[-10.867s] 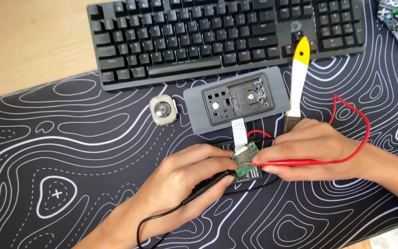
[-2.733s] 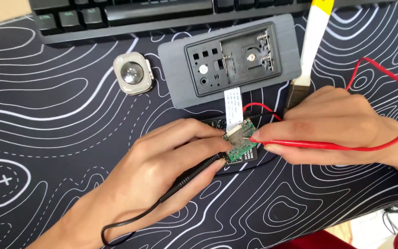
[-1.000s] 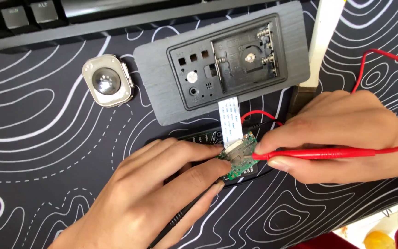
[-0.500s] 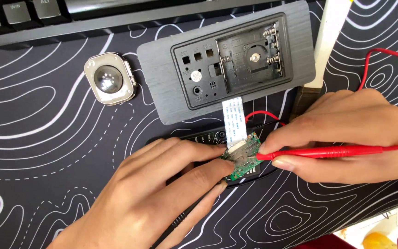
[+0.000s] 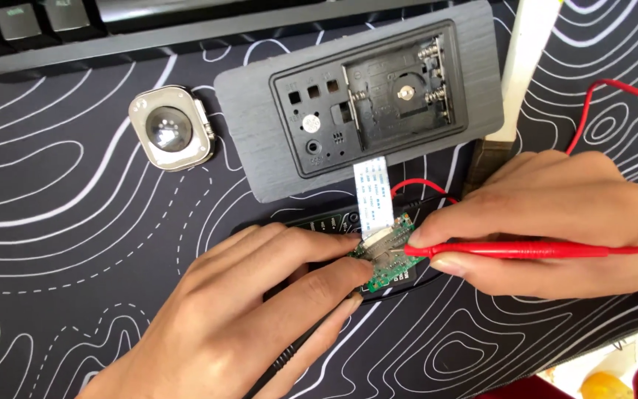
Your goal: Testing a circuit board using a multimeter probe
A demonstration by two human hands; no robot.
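My right hand (image 5: 555,229) pinching red probe (image 5: 511,250), tip on green circuit board (image 5: 387,258); my left hand (image 5: 252,310) pinching black probe (image 5: 286,362) beside board.

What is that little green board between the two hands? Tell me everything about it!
The small green circuit board lies flat on a black part over the patterned black desk mat. A white flat ribbon cable plugs into it. The left hand pins its edge; the right hand touches a red probe to it.
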